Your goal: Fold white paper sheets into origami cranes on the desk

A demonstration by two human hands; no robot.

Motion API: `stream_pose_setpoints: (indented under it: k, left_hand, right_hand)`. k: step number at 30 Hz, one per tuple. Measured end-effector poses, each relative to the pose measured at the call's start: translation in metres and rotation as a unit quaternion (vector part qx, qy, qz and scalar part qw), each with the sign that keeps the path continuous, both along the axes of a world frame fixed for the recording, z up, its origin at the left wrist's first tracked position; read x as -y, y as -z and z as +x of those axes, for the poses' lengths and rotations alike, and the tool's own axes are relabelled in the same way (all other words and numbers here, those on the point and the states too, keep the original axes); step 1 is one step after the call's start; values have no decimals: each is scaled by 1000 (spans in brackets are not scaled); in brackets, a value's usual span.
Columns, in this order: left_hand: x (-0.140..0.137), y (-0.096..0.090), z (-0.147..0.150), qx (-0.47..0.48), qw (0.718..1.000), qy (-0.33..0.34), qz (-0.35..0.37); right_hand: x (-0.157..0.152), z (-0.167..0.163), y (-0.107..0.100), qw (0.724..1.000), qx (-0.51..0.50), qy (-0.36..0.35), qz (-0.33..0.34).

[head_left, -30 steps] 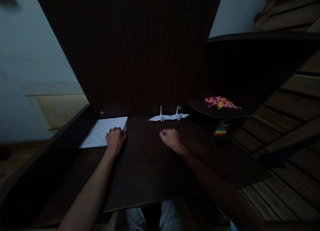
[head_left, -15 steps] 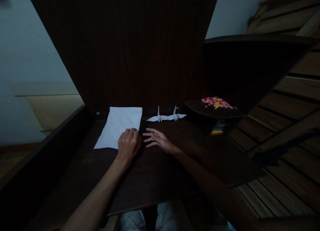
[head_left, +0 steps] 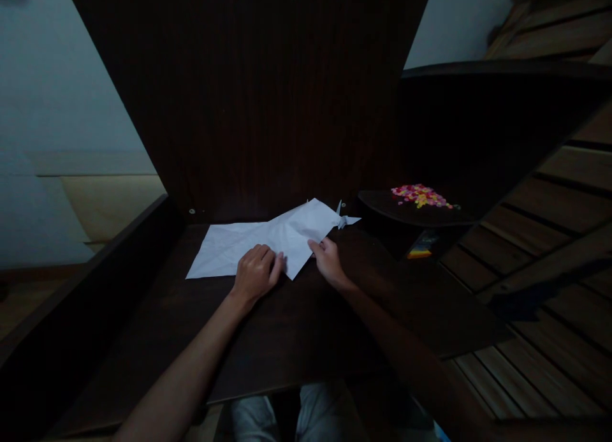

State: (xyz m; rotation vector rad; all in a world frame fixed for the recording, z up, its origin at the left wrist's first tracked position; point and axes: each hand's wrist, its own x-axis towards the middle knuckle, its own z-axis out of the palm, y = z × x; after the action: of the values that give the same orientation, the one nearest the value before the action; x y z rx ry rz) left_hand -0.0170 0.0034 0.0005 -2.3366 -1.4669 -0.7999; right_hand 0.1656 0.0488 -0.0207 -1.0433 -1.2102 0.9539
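White sheets of paper lie on the dark desk, one part angled up and to the right over the rest; whether they are separate sheets or one folded sheet I cannot tell. On the front edge rests my left hand, thumb apart from loosely bent fingers. My right hand pinches the right edge of the angled paper between thumb and fingers. Just behind that edge is a folded paper crane, partly covered. A second crane is almost wholly hidden by the paper.
A pile of small pink, red and yellow pieces lies on a rounded dark shelf at the right. Below it stands a small box with a yellow band. A tall dark panel closes the back; a low side board runs along the left.
My right hand has gone from empty and spread to pinching paper. A white part now extends to the right across the cranes. My left hand has loosened from a fist and moved slightly right.
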Motion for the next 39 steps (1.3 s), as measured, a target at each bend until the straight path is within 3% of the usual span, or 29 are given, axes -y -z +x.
stream_pose_setpoints:
  k: [4, 8, 15, 24, 31, 36, 39]
  left_hand:
    - [-13, 10, -14, -10, 995, -89, -51]
    - [-25, 23, -26, -48, 991, -50, -112]
    - [-31, 24, -38, -61, 974, -116, -183]
    - [-33, 11, -55, -39, 962, -191, -192]
    - [-34, 11, -63, -35, 949, -253, -187]
    - [-42, 16, -70, 38, 968, -203, -143]
    - [-45, 14, -68, 206, 962, -111, -138]
  right_hand:
    - [2, 18, -16, 994, 3, 76, 77]
    - [-2, 34, -22, 987, -33, 119, 106]
    - [-10, 44, -14, 986, -109, 84, 96]
    - [1, 33, -21, 987, -158, -1, 42]
    - [7, 29, -30, 983, -180, -39, 4]
    - [9, 30, -33, 980, -189, -61, -22]
    - [9, 32, -34, 975, -210, -68, -38]
